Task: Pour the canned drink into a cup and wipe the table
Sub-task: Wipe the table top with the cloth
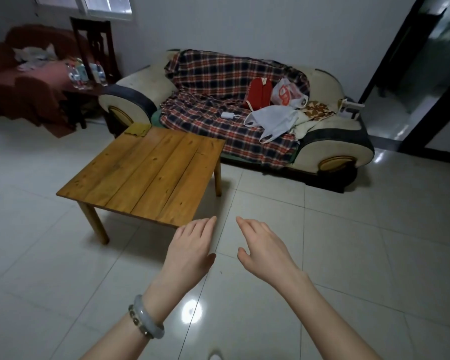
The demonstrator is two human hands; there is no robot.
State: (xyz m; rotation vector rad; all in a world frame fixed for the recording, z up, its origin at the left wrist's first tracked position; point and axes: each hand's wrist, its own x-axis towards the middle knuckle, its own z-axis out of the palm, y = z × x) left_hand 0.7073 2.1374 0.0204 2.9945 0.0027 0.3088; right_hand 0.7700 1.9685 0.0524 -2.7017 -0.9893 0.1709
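Note:
A low wooden table (146,172) stands on the tiled floor at centre left. A yellow-green cloth (137,129) lies on its far corner. No can or cup shows on the table. My left hand (192,249), with a grey bangle on the wrist, is held out flat just off the table's near right corner, fingers apart and empty. My right hand (264,249) hovers beside it over the floor, also open and holding nothing. Both hands are apart from the table.
A cream sofa (333,128) with a plaid blanket (218,105), bags and a red pouch sits behind the table. At far left, several bottles (85,72) stand on a dark side table by a chair. A dark doorway (411,74) opens at right.

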